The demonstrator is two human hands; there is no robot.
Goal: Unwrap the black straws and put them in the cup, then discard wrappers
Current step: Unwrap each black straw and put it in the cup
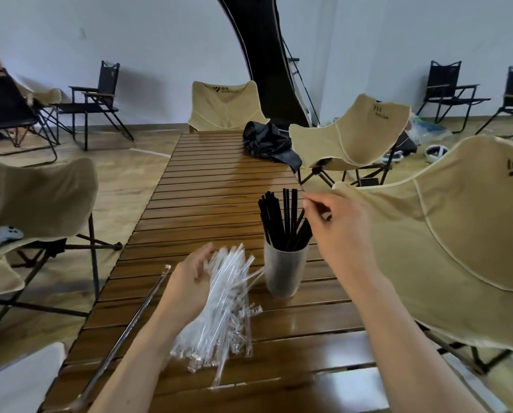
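A frosted cup (283, 272) stands on the slatted wooden table (207, 186) and holds several black straws (282, 219) upright. My right hand (338, 231) is at the straws' tops, and its fingertips pinch the upper end of a straw that leans right in the cup. My left hand (189, 281) rests with relaxed fingers on the left side of a pile of clear wrappers (225, 308) just left of the cup. One long wrapped straw (136, 317) lies alone, diagonally, near the table's left edge.
Beige folding chairs stand close on the right (457, 248), on the left (35, 198) and at the table's far end (225, 105). A crumpled black bag (267, 141) lies on the far part of the table. Black chairs line the wall.
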